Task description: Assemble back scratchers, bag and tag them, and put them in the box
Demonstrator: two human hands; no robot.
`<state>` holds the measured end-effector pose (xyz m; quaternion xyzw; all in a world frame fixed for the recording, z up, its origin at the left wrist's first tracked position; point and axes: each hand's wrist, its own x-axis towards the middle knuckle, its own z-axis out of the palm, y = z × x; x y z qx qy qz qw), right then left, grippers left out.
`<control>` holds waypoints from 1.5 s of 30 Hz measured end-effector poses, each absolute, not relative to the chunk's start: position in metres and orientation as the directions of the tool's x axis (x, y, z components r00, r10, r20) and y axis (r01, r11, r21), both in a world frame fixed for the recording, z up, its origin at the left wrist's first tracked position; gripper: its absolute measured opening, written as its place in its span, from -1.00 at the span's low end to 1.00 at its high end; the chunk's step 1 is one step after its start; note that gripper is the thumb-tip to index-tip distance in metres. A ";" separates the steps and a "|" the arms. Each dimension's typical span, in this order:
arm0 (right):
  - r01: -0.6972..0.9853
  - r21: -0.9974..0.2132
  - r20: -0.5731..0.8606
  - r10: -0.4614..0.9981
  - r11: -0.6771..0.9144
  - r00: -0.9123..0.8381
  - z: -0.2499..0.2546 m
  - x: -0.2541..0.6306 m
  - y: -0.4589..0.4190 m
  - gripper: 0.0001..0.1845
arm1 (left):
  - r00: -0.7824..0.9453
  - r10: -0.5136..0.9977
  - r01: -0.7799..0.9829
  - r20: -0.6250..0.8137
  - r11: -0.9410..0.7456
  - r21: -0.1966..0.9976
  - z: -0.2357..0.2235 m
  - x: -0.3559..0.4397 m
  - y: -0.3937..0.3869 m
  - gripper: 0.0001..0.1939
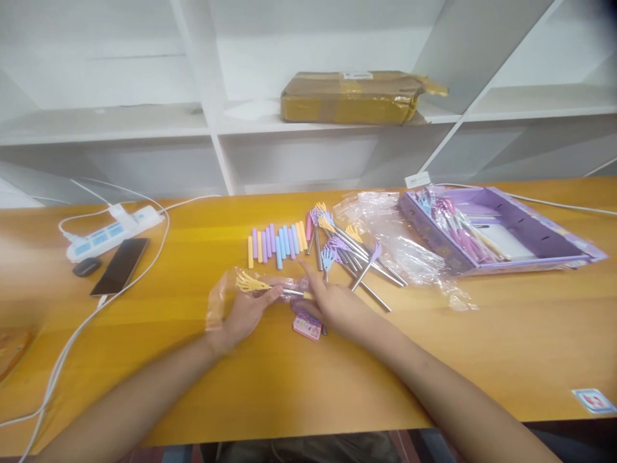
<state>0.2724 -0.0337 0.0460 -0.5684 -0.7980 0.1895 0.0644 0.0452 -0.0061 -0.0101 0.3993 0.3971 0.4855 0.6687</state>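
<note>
A yellow hand-shaped back scratcher (251,283) lies across both hands. My left hand (243,315) is closed on it just below the claw head. At the other end my right hand (332,305) closes around the yellow handle; its fingers are partly hidden. Clear plastic wrap (216,302) shows beneath and beside the left hand. A small pink-and-purple packet (307,326) sits under the right hand. Beyond the hands stands a row of yellow, purple and blue handle tubes (276,243). To its right is a pile of back scratchers with metal rods (349,251).
Clear plastic bags (405,238) lie beside a purple box (525,257) holding wrapped back scratchers. At left are a power strip (110,233), a phone (120,265) and white cables. A taped cardboard box (351,99) rests on the shelf behind.
</note>
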 end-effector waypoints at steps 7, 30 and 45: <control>0.909 -0.278 0.094 0.951 0.310 -0.295 0.046 0.302 -0.021 -0.43 | 0.028 0.990 -0.500 -0.141 0.136 0.855 0.005 0.044 0.005 -0.55; 0.708 -0.216 0.345 0.730 0.673 -0.589 0.039 0.314 -0.017 -0.74 | 0.256 0.949 -0.382 -0.182 0.272 0.883 0.007 0.047 -0.001 -0.49; 0.649 -0.685 0.113 0.929 0.330 -0.353 0.043 0.286 -0.030 -0.79 | 0.284 0.936 -0.396 -0.208 0.312 0.864 0.001 0.046 -0.002 -0.57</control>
